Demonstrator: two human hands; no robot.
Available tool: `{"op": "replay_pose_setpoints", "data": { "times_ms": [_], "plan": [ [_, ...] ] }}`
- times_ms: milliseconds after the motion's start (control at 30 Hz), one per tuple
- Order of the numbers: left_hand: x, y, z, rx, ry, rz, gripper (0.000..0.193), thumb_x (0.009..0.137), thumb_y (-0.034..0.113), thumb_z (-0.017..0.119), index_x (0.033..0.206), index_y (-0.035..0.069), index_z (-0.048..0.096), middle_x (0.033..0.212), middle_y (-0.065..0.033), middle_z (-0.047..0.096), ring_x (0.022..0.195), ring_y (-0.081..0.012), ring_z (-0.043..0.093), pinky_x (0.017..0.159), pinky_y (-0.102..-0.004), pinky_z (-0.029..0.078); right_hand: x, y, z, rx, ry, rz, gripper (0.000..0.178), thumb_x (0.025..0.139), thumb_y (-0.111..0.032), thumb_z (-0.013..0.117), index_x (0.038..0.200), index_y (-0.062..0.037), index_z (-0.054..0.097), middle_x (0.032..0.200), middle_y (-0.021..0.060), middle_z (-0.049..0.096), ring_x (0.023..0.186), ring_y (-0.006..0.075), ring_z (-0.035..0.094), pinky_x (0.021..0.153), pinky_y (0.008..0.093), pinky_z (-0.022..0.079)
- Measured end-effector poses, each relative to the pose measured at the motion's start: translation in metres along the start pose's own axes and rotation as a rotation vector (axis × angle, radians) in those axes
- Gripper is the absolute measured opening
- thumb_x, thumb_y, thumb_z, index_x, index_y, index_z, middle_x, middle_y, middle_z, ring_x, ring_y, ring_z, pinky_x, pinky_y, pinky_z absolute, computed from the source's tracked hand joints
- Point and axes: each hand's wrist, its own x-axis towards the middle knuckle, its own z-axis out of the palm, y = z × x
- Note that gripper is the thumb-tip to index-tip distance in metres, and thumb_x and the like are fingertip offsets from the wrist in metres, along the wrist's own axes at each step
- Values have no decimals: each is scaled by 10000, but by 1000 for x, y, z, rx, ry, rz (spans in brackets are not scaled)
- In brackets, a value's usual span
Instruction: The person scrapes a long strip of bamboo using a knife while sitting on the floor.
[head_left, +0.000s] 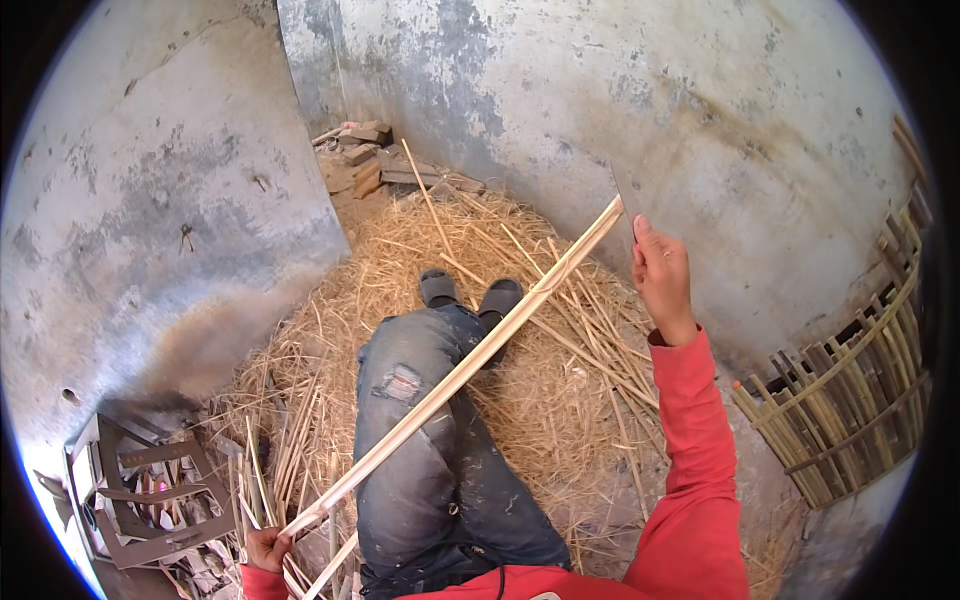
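Observation:
A long pale bamboo strip [440, 392] slants across my legs from lower left to upper right. My left hand [267, 549] is closed round its lower end. The strip's far end touches or nearly touches a thin knife blade [624, 188], which points up and away. My right hand [662, 272] is closed on the knife, its handle hidden in the fingers. Near that far end, a thin sliver hangs partly loose along the strip. A second pale piece [332, 566] lies below the strip beside my left thigh.
Shavings and straw [550, 400] cover the floor round my feet, with loose bamboo sticks [600, 345] on top. A slatted bamboo fence [850, 405] leans at right. A broken dark frame [160, 490] stands at lower left. Bricks [365, 150] lie against the worn grey wall [600, 90].

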Motion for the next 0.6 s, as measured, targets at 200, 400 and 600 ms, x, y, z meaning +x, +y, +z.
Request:
{"op": "replay_pose_setpoints", "data": {
  "times_ms": [200, 400, 600],
  "plan": [
    [-1, -5, -2, 12, -7, 8, 536, 923, 449, 684, 637, -4, 672, 501, -50, 568, 471, -133, 543, 471, -315, 399, 17, 9, 4, -478, 99, -257, 559, 1050, -429, 559, 701, 6, 584, 519, 57, 375, 496, 109, 366, 473, 362, 276],
    [-9, -18, -6, 25, 36, 4, 517, 909, 405, 687, 602, -7, 627, 473, -66, 521, 442, -156, 505, 466, -343, 375, -26, 11, 47, -563, -51, -367, 552, 1055, -423, 548, 722, 13, 609, 513, 106, 393, 491, 141, 391, 483, 396, 318],
    [-8, 1, 0, 57, 23, 0, 515, 925, 380, 651, 583, -2, 596, 480, -24, 514, 449, -106, 477, 464, -297, 351, -24, 13, 35, -490, 104, -235, 570, 1066, -422, 519, 711, 10, 632, 490, 101, 433, 452, 169, 430, 456, 385, 327]
  ]
}}
